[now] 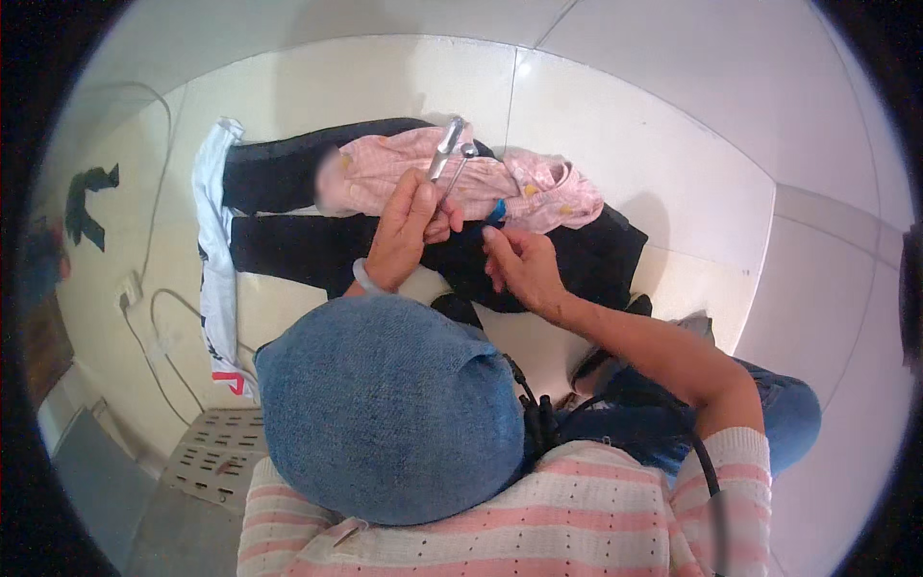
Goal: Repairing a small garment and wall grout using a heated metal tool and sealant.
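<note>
My left hand [407, 227], with a pale bangle at the wrist, grips two shiny metal pieces upright. One is a broad silver handle [447, 144]; the other is a thin rod with a rounded end [467, 151]. Beside them, my right hand [530, 270] pinches a blue strip [497, 211] between thumb and finger. Where the strip runs towards the left hand is hard to make out. Beneath both hands lies a pink garment with yellow spots [425, 169], spread over black trousers [296, 249].
A white garment with red and black marks [215, 267] lies across the trouser ends at left. Cables run by a socket block [128, 291]. A grey slotted stool [216, 454] stands at lower left. My denim-covered knee [389, 411] rises close below my hands.
</note>
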Available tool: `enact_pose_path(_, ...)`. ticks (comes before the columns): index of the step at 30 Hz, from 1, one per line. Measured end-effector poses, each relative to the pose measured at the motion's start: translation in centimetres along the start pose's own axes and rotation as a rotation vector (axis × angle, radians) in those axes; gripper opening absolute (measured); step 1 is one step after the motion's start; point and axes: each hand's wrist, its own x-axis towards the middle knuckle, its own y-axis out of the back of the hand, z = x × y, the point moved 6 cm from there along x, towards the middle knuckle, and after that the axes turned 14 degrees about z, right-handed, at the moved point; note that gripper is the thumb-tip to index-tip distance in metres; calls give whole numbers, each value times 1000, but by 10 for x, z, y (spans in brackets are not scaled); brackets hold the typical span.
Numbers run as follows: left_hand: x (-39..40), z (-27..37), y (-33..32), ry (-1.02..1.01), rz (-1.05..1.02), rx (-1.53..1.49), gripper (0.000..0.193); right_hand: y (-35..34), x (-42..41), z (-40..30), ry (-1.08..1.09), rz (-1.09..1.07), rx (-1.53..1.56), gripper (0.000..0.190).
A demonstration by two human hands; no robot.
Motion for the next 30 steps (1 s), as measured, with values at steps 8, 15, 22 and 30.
enact_pose_path(8, -5, -6, -20, -203, 102, 367, 16, -21, -4, -36, -1, 105, 589, 28)
enact_pose_path(15, -1, -11, 1, -220, 142, 409, 20, 18, 4, -25, -162, 290, 683, 20)
enact_pose_path(22, 1, -4, 2, 140, 42, -82, 13, 86, 4, 14, 5, 166, 55, 16)
enact_pose_path(30, 10, -18, 0, 241, 42, -75, 5, 89, 15, 4, 251, 271, -173, 22)
